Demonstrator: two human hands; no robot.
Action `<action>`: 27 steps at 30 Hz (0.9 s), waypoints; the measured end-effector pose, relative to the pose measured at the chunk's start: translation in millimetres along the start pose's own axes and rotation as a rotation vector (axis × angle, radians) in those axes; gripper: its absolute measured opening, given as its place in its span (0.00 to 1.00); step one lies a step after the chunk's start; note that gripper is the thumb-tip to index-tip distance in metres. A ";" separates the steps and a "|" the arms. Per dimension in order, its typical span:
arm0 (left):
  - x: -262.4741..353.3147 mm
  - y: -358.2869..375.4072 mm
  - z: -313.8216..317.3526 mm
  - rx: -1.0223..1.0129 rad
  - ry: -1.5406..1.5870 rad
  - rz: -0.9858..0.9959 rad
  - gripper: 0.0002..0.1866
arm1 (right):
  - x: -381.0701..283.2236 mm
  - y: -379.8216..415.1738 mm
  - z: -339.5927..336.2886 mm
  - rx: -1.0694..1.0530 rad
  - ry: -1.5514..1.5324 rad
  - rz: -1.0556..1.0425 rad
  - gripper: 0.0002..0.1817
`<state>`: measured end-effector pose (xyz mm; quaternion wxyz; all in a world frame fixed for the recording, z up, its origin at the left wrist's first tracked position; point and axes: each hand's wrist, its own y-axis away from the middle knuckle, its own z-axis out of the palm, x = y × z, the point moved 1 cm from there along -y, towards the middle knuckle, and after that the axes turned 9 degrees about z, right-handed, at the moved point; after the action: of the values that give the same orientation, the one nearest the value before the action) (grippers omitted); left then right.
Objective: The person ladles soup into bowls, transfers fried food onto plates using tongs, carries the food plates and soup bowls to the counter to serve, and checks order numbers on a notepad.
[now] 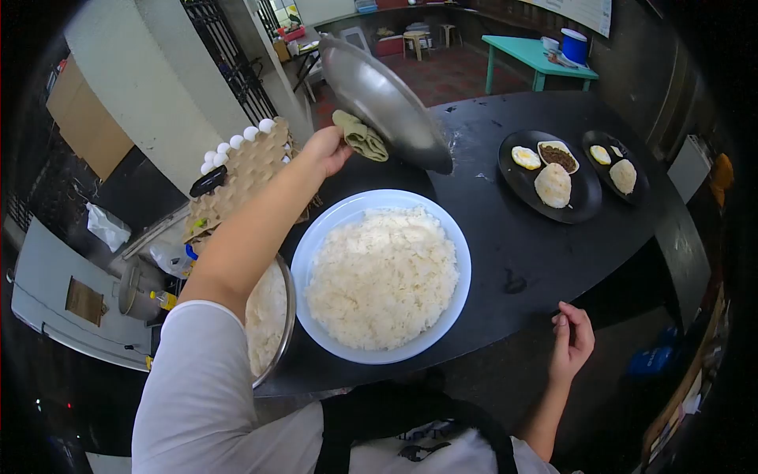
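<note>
My left hand [330, 150] is closed around a folded green cloth [360, 136] and grips the wok [387, 99] through it. The metal wok is tilted steeply above the table, beyond a light blue basin [461, 276]. White cooked rice [383, 280] is heaped in that basin. Left of it, partly behind my forearm, a metal bowl [286, 332] also holds rice. My right hand [572, 341] hangs by the table's near right edge, its fingers curled in and nothing visible in them.
On the dark table [482, 268], two black plates [580, 205] [636, 192] carry rice mounds and fried eggs; one has a small dish of brown food. Egg trays [249, 178] with white eggs stand left. Farther back is a green table [513, 49] with a blue container [575, 47].
</note>
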<state>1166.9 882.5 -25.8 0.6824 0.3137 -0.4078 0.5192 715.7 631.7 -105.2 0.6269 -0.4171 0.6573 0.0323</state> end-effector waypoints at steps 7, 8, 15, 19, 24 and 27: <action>-2.7 -12.3 -29.5 0.036 0.042 -0.022 0.14 | 2.7 -2.8 4.5 -0.013 -0.029 0.015 0.08; 2.4 -8.5 -29.7 0.023 0.033 -0.036 0.14 | 3.4 -3.1 6.0 -0.009 -0.044 0.021 0.08; 57.4 5.7 -64.8 0.010 -0.018 -0.034 0.15 | 8.4 -3.0 9.2 -0.001 -0.080 0.084 0.08; 57.4 14.4 -95.4 0.085 -0.081 -0.066 0.14 | 9.7 -3.4 11.8 -0.001 -0.112 0.130 0.08; 67.3 17.3 -108.2 0.053 0.012 -0.064 0.13 | 12.5 -6.8 18.1 -0.028 -0.124 0.113 0.08; 72.3 35.2 -91.3 0.067 -0.091 -0.094 0.15 | 11.3 -8.6 20.7 -0.048 -0.136 0.093 0.08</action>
<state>1163.3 1002.3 -4.8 0.6757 0.3786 -0.4057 0.4853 738.7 632.1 -115.1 0.6577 -0.3978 0.6309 0.1051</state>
